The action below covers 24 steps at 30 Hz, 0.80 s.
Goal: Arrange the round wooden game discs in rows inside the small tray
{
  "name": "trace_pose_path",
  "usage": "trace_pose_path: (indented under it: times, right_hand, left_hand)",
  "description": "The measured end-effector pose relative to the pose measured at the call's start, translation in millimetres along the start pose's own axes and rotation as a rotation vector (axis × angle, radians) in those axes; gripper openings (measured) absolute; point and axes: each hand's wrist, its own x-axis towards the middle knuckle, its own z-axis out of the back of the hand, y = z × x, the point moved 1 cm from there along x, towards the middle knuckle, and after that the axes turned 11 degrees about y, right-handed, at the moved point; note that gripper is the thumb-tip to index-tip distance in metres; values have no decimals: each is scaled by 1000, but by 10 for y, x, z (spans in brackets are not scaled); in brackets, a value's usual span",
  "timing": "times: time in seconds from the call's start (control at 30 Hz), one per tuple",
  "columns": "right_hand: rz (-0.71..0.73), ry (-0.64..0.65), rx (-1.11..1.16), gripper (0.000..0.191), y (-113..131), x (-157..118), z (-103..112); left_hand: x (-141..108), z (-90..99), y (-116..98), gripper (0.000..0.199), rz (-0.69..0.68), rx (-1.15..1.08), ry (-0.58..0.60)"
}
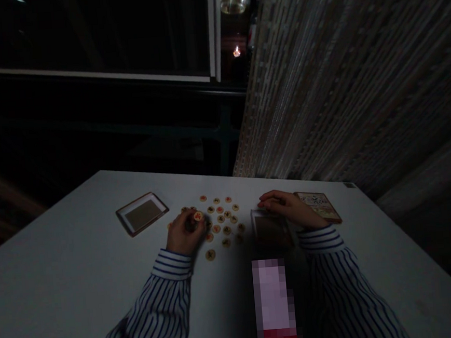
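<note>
My left hand point(181, 234) pinches a round xiangqi piece point(198, 216) with a red character between thumb and fingers, a little above the table. Several more xiangqi pieces point(226, 230), marked in red or black, lie scattered flat to its right, and a few are partly hidden behind the hand. My right hand point(289, 208) hovers at the far edge of a shallow box point(272, 230), its fingers loosely stretched to the left with nothing visible in them. Whether it touches the box rim, I cannot tell. The inside of that box is in shadow.
A second shallow box part point(160, 199) lies on the white table point(80, 263) at the left. Beyond my right wrist rests a flat printed card or booklet point(322, 206). A string curtain point(300, 80) hangs behind the table's right side, beside a dark window point(93, 33).
</note>
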Motion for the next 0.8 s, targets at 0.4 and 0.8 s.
trace_pose_path:
  times: [0.4, 0.8]
  right_hand:
    - [60, 58, -186, 30, 16, -118, 91]
    - [57, 130, -424, 34, 127, -278, 136]
  left_hand:
    - [-4, -39, -102, 28, 97, -76, -67]
    - [67, -310, -551, 20, 51, -190, 42]
